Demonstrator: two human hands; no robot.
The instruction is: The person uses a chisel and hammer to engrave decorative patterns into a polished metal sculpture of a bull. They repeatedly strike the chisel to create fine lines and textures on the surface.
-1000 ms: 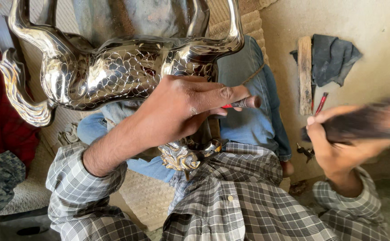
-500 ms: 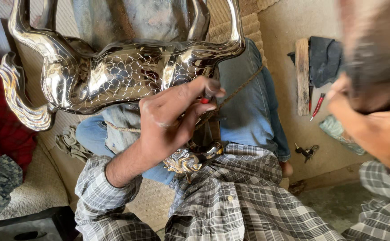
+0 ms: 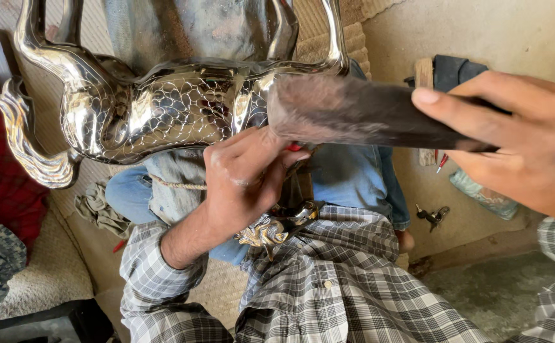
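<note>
at the far left a red cloth (image 3: 1, 178) lies on a woven mat (image 3: 48, 273). next to it the curled tail of a shiny silver animal figure (image 3: 163, 111) hangs down; the figure stretches across the far middle of the scene, its body chased with a scale pattern, resting over a lap in blue jeans (image 3: 347, 174). just near of the figure's belly, the left hand (image 3: 246, 184) is closed around a thin red-tipped tool (image 3: 294, 147), whose end pokes out between thumb and fingers, close under the metal. a small gold-toned ornament (image 3: 271, 230) sits below that hand on the checked fabric (image 3: 341, 286). to the right, the right hand (image 3: 519, 136) is wrapped around a dark, blurred mallet-like tool (image 3: 360, 114), its blunt end just beside the figure's right side. behind it, on the floor (image 3: 468, 222), lie a dark cloth (image 3: 459, 70) and small tools.
</note>
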